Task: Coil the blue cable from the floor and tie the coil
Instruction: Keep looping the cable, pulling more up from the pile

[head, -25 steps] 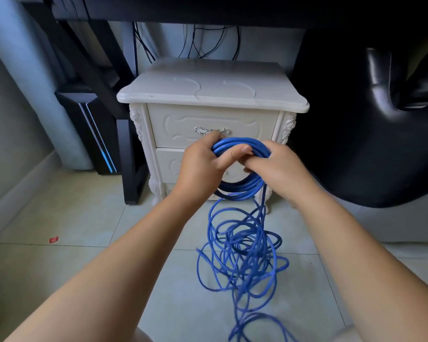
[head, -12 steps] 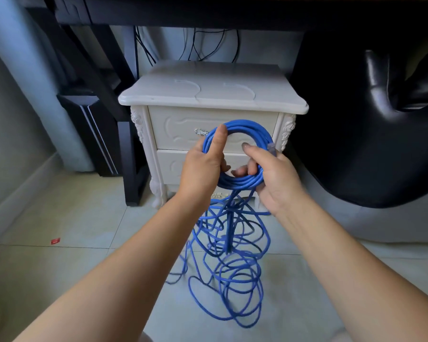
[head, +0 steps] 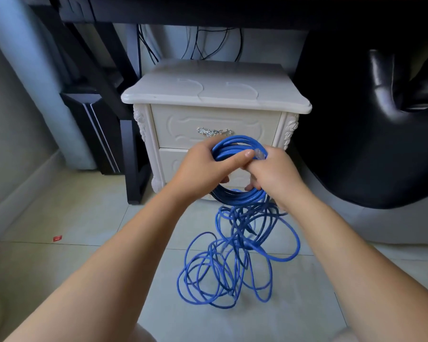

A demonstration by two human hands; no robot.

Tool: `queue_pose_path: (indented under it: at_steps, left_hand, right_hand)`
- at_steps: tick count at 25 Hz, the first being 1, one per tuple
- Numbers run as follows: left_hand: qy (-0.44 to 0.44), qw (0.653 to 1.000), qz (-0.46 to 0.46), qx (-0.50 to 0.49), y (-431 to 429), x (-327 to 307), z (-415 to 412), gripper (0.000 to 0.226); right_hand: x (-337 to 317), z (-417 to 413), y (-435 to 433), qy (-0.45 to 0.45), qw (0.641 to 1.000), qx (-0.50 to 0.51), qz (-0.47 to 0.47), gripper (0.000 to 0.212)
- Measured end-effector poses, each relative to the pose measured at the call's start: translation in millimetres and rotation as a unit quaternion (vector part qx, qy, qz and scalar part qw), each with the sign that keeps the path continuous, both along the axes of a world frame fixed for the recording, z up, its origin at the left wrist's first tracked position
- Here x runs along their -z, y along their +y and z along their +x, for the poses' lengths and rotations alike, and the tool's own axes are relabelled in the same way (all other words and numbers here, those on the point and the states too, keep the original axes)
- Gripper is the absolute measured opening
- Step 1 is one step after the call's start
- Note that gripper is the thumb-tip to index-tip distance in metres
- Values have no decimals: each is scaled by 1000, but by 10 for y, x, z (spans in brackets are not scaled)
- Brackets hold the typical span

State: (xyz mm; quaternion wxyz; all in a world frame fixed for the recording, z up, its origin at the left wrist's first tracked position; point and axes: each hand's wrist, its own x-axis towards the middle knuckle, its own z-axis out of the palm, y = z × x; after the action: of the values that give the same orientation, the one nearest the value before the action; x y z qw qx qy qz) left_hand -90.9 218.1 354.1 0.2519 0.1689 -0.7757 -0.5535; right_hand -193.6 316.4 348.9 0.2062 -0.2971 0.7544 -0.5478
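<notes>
Both hands close on the blue coil (head: pixel 235 154): the left hand (head: pixel 203 171) pinches the top turns under its thumb, the right hand (head: pixel 274 176) clasps the side beside the clear plug (head: pixel 260 154). The thin, springy cable looks light; holding across all turns suits it, while loose blue loops (head: pixel 232 262) trail onto the floor (head: pixel 59 280)

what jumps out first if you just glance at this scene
The bright blue cable grabs the eye: part of it is a coil gripped mid-frame by the left hand and right hand, and the rest is a loose tangle on the tiled floor below. Right behind the hands stands a white carved nightstand, with a shiny black chair at the right.
</notes>
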Motion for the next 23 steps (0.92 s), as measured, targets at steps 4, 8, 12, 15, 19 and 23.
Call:
queue_pose_path:
  at_steps: [4, 8, 12, 15, 19, 23]
  left_hand:
    - [-22, 1000, -4, 22, -36, -62, 21, 24]
    - [-52, 994, -92, 1, -39, -4, -38, 45]
    - [4, 999, -22, -39, -78, 56, -102, 52]
    - [41, 995, 46, -75, -52, 49, -122, 35]
    - [113, 967, 179, -143, -101, 39, -145, 37]
    - [130, 959, 206, -145, -109, 32, -141, 43]
  right_hand:
    - [-103, -8, 41, 131, 987, -39, 80, 11]
    - [-126, 43, 46, 161, 981, -70, 87, 15]
    - [-119, 40, 45, 69, 994, -84, 18, 18]
    - [-86, -48, 95, -14, 997, -79, -24, 21]
    - [15, -113, 123, -111, 988, -110, -21, 16]
    - [60, -92, 62, -110, 990, -92, -8, 18]
